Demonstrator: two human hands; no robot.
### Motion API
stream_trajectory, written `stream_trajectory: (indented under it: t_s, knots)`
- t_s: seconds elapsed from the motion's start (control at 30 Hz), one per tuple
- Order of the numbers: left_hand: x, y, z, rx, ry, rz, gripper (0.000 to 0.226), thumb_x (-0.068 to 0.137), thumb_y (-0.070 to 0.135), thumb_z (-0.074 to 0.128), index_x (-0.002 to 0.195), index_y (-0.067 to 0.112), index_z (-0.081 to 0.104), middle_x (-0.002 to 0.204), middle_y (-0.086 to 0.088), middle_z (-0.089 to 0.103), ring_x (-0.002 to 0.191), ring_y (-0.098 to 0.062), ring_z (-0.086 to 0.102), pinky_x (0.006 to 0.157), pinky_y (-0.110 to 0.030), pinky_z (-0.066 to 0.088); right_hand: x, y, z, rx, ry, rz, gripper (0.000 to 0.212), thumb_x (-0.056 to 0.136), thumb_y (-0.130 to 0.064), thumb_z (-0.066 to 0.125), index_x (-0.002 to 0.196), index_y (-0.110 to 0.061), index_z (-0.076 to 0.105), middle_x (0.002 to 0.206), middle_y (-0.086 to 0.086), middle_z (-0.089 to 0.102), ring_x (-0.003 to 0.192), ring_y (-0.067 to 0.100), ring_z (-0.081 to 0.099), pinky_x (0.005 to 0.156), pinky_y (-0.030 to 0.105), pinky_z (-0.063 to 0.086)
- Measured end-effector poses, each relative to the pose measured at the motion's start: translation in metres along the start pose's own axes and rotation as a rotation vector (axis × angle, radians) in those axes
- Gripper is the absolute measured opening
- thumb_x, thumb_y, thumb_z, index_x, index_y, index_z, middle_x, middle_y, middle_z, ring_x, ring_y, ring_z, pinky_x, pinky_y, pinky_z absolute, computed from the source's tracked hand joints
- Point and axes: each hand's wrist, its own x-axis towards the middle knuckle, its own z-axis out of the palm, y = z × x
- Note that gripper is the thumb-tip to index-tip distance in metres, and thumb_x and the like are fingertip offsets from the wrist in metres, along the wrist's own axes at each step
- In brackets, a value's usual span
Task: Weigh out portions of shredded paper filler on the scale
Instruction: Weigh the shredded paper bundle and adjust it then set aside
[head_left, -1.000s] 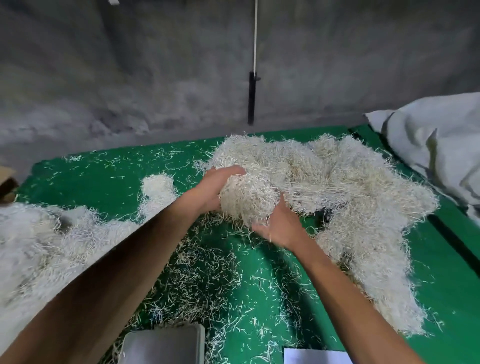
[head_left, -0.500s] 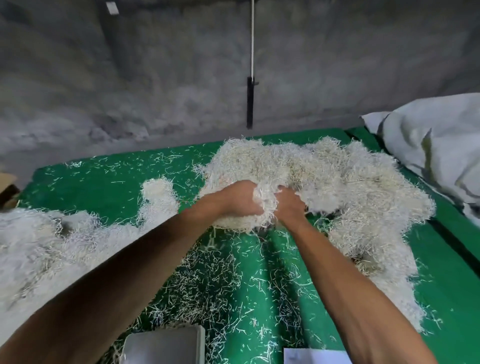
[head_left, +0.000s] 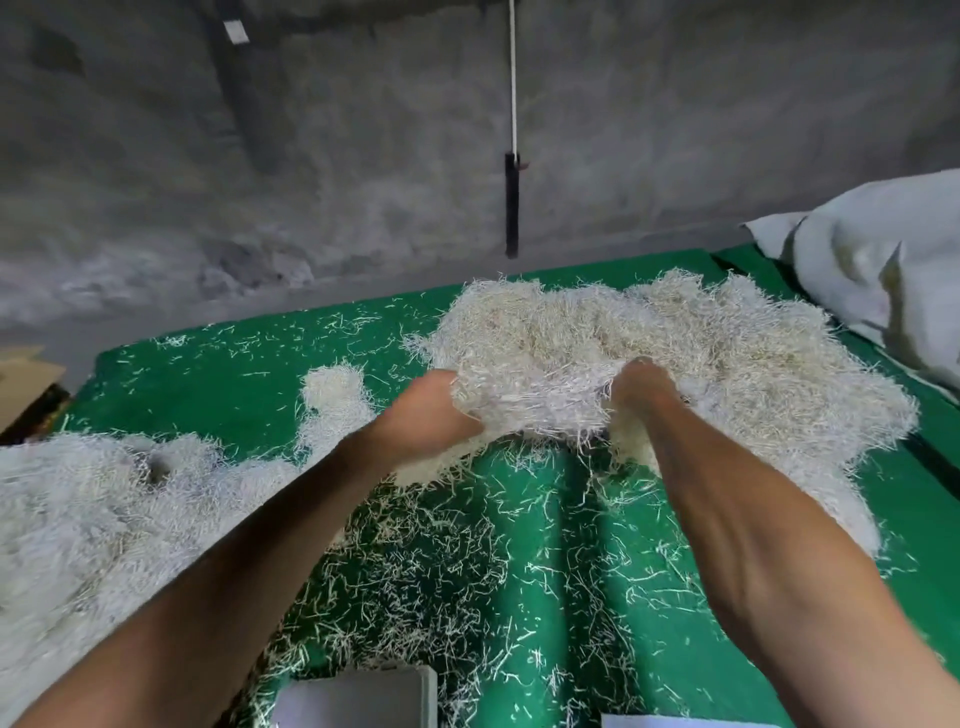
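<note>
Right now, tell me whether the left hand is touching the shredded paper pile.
Touching. The head view shows the left hand dug into the near edge of the shredded paper pile, strands covering its fingers.

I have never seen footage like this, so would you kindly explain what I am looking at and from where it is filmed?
There is no machine here: a camera worn on a person's head looks down at their two bare arms. A green table cover carries a big pile of shredded paper filler, another heap at the left and loose strands. The left hand and right hand grip a clump of filler between them. The grey scale platform sits at the bottom edge.
</note>
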Motion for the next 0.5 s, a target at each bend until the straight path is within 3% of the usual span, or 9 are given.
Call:
stream_trajectory:
  t_s: [0.1,0.17,0.2,0.23,0.27,0.33,0.4,0.47,0.5]
  knots:
    - [0.006,-0.027,-0.008,0.047,0.123,-0.109,0.070,0.087,0.017,0.071,0.148,0.010,0.038,0.099,-0.002,0.061,0.044,0.002,0.056,0.039,-0.015,0.042,0.004,-0.003,0.005,0.069,0.009,0.012,0.032,0.104,-0.008,0.045,0.129,0.007,0.059,0.078,0.008,0.043,0.067,0.022,0.039,0.054,0.022,0.029]
    - [0.013,-0.040,-0.005,0.180,0.142,-0.080,0.064,0.090,0.027,0.069,0.146,0.012,0.042,0.109,0.002,0.063,0.064,-0.002,0.064,0.046,-0.018,0.050,0.000,-0.004,0.015,0.165,-0.029,0.049,0.025,0.106,-0.010,0.050,0.119,0.010,0.058,0.092,0.012,0.058,0.067,0.016,0.047,0.062,0.025,0.050]
    - [0.015,-0.043,-0.004,0.248,0.101,-0.030,0.065,0.091,0.042,0.067,0.145,0.017,0.043,0.116,0.009,0.062,0.079,-0.005,0.066,0.055,-0.023,0.056,0.000,-0.004,0.021,0.195,-0.060,0.041,0.026,0.107,-0.014,0.054,0.117,0.010,0.057,0.111,0.020,0.063,0.077,0.020,0.057,0.076,0.032,0.058]
    - [0.016,-0.042,-0.001,0.255,0.036,0.004,0.072,0.088,0.063,0.063,0.145,0.023,0.045,0.120,0.014,0.059,0.093,-0.008,0.066,0.067,-0.027,0.059,-0.007,-0.007,0.022,0.245,-0.085,0.038,0.033,0.107,-0.018,0.055,0.123,0.011,0.056,0.125,0.025,0.060,0.090,0.025,0.060,0.089,0.034,0.056]
    - [0.016,-0.039,0.004,0.228,-0.047,0.018,0.083,0.079,0.084,0.055,0.142,0.030,0.047,0.121,0.015,0.062,0.103,-0.011,0.066,0.079,-0.032,0.058,-0.009,-0.013,0.023,0.267,-0.102,0.022,0.042,0.106,-0.021,0.055,0.132,0.012,0.052,0.129,0.026,0.056,0.097,0.027,0.057,0.090,0.034,0.052]
    - [0.014,-0.030,0.017,0.380,-0.164,0.030,0.099,0.061,0.101,0.047,0.132,0.032,0.053,0.114,0.013,0.068,0.106,-0.016,0.068,0.083,-0.037,0.057,-0.014,-0.026,0.023,0.375,-0.140,-0.016,0.051,0.107,-0.019,0.052,0.147,0.008,0.037,0.127,0.024,0.052,0.097,0.024,0.054,0.075,0.031,0.046]
    - [0.019,-0.031,0.027,0.623,-0.125,-0.015,0.097,0.066,0.095,0.053,0.127,0.019,0.058,0.104,0.004,0.068,0.092,-0.019,0.068,0.077,-0.034,0.055,-0.021,-0.041,0.021,0.485,-0.169,-0.025,0.034,0.109,-0.014,0.046,0.138,0.001,0.041,0.108,0.016,0.048,0.083,0.019,0.051,0.063,0.028,0.042]
    - [0.025,-0.041,0.028,0.416,-0.020,-0.159,0.072,0.085,0.069,0.059,0.122,0.008,0.061,0.099,-0.001,0.066,0.080,-0.017,0.062,0.072,-0.030,0.054,-0.021,-0.044,0.018,0.575,-0.169,-0.005,0.007,0.109,-0.011,0.038,0.108,-0.011,0.045,0.092,0.005,0.036,0.077,0.016,0.039,0.068,0.028,0.032]
    - [0.028,-0.049,0.025,0.207,-0.014,-0.259,0.062,0.093,0.057,0.057,0.125,0.004,0.059,0.107,-0.009,0.066,0.084,-0.020,0.062,0.080,-0.034,0.055,-0.022,-0.045,0.011,0.658,-0.190,0.011,0.014,0.108,-0.011,0.037,0.097,-0.009,0.045,0.089,0.001,0.037,0.076,0.013,0.040,0.071,0.028,0.038]
